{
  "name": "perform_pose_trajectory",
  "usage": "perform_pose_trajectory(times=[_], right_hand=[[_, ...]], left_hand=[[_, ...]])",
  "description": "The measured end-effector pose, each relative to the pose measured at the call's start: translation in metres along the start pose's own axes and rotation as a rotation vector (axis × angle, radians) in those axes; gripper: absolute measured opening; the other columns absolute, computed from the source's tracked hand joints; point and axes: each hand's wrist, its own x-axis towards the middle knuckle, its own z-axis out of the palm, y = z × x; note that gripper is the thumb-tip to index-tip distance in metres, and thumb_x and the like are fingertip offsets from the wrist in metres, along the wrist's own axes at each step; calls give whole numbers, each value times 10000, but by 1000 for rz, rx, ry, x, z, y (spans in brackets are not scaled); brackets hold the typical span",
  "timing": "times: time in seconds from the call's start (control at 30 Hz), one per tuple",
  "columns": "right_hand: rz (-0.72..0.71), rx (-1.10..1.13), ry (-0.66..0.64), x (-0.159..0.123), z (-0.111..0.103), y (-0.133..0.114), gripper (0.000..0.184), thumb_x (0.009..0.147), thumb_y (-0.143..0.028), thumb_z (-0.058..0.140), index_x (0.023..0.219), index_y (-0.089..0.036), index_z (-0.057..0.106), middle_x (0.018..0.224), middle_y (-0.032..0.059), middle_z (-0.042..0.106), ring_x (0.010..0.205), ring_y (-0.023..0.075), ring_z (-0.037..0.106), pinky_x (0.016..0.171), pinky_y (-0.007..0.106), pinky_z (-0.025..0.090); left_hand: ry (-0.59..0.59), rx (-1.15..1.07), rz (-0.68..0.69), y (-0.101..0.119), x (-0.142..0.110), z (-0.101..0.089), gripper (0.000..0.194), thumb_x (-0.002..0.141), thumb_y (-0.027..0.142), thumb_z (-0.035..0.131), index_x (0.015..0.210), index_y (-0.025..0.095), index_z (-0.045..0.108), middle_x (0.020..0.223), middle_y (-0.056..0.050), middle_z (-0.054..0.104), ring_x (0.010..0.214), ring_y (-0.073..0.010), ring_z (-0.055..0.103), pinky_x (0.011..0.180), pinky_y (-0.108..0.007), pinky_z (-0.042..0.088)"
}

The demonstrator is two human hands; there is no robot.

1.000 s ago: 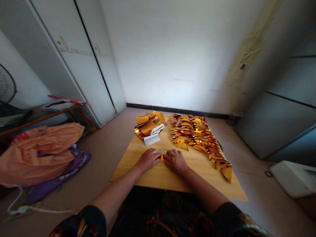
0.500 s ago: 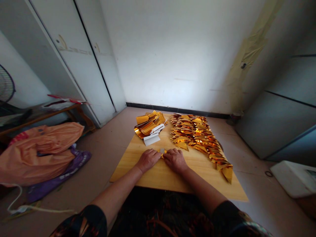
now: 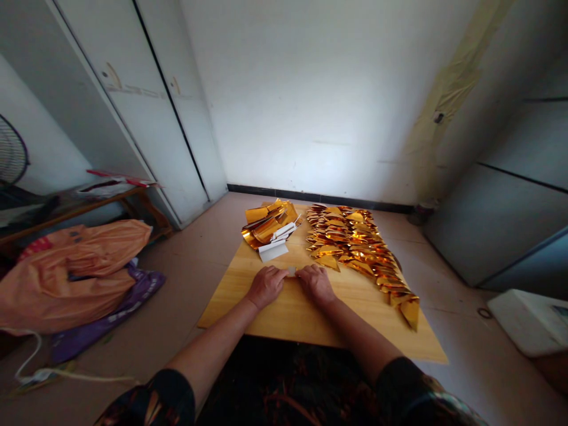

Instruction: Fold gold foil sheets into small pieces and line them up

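Note:
Both my hands rest on a low wooden board (image 3: pixel 310 319) and press a small piece of foil paper (image 3: pixel 291 271) between their fingertips; its pale back shows. My left hand (image 3: pixel 265 284) has its fingers curled over the paper's left side. My right hand (image 3: pixel 316 282) holds the right side the same way. Just beyond my right hand lies a long heap of folded gold foil pieces (image 3: pixel 355 245). Beyond my left hand sits a loose stack of gold foil sheets (image 3: pixel 267 227) with a white sheet (image 3: pixel 272 251) at its near edge.
An orange bag (image 3: pixel 75 272) lies on a purple one (image 3: pixel 133 296) on the floor at the left, near a low wooden bench (image 3: pixel 89 204). Grey cabinet doors (image 3: pixel 146 106) stand behind. A white box (image 3: pixel 530 322) sits at the right.
My hands have spread slightly apart and flattened the paper; its gold face no longer shows between them, only the pale back.

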Motion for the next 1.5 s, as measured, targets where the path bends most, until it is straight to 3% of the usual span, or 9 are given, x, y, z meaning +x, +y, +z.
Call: perform_pose_trajectory(times=[0.2,0.33,0.43,0.9,1.13,1.5], right_hand=[[134,20,-75,14,-8,-4,234,944,-234,421,994,-228,649,966,37,681,946,175,563,782,281,336],[277,21,-66,21,-7,-6,214,932,-264,449,1055,-213,616,933,50,693,891,178,601,741,271,343],[297,14,-62,21,-6,-8,214,944,-286,437,994,-200,626,925,54,694,874,172,610,725,260,341],[229,-46,-14,20,-2,-9,274,962,-307,417,929,-189,662,938,80,673,872,174,592,751,268,369],[250,-62,-35,20,-5,-10,264,971,-323,415,932,-233,661,918,44,662,849,153,584,741,262,358],[261,-36,-25,20,-4,-11,267,967,-327,420,931,-233,668,922,62,654,875,178,585,768,298,370]], left_hand=[[1,-228,-321,-5,10,10,239,820,109,520,989,208,657,886,-23,689,857,-152,613,790,-258,475],[-19,-286,-418,-3,17,11,250,800,80,523,969,192,668,923,-25,698,889,-154,615,823,-261,470],[-29,-279,-462,0,20,13,251,801,86,528,978,190,671,948,-28,704,905,-163,617,831,-273,463],[-65,-166,-556,14,22,11,342,846,99,461,1104,237,638,1120,-25,680,1051,-183,589,928,-324,397],[-42,-201,-606,16,23,13,422,820,84,479,1191,252,586,1162,-20,667,1046,-176,593,950,-330,387],[43,-237,-581,10,22,19,259,807,96,520,964,229,677,986,-4,715,937,-158,616,879,-295,420]])
